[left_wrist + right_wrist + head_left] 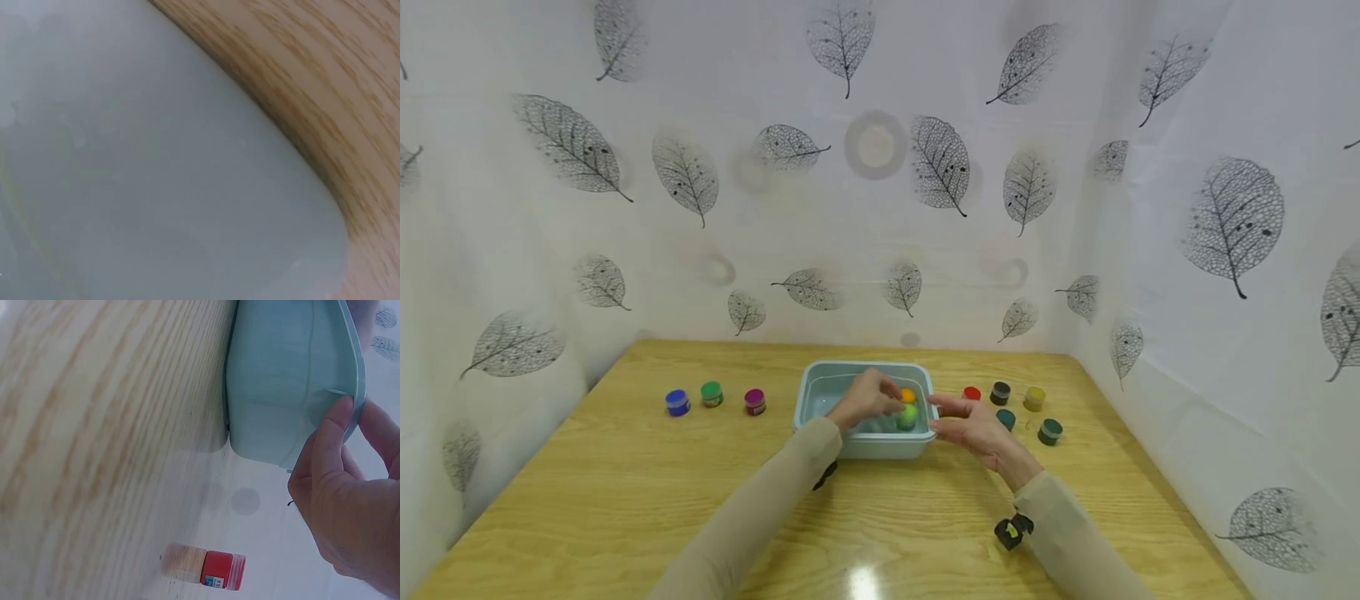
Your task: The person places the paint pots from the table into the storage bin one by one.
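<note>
A pale blue plastic basin stands on the table, its outer wall large in the right wrist view. My right hand pinches the basin's right rim between thumb and fingers. Reaching over the near side, my left hand is inside the basin, its loosely bent fingertips right beside a green ball. An orange ball lies just behind the green one. The left wrist view shows only the basin's wall close up, so the left fingers are hidden there.
Left of the basin are blue, green and purple paint jars. On the right stand red, black, yellow, teal and dark green jars. A leaf-print curtain borders the table.
</note>
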The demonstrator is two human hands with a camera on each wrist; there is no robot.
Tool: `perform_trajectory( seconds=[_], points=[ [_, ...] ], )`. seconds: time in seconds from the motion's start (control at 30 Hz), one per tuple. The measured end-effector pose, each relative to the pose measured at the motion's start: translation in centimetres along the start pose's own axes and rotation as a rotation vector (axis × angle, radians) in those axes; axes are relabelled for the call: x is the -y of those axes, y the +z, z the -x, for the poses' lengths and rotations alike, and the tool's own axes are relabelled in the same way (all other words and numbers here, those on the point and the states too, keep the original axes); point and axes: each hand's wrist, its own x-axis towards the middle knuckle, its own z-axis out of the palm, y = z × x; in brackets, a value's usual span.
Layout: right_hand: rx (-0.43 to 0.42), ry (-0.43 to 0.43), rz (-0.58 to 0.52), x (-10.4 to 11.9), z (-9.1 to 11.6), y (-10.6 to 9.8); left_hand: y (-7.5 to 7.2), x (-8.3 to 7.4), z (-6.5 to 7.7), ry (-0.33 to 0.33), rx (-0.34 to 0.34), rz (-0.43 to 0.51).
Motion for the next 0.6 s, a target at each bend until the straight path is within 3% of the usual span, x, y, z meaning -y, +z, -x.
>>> perform_trajectory(
  seconds=[0.33,0.6],
  points=[
    [-0.011,0.016,-0.014,0.1,-0.3,0.4,-2.2,0.5,1.0,0.002,-0.029,0.012],
    [-0.035,0.026,-0.013,0.1,-0.3,0.2,-4.5,0.2,2.2,0.024,-0.1,0.062]
  ],
)
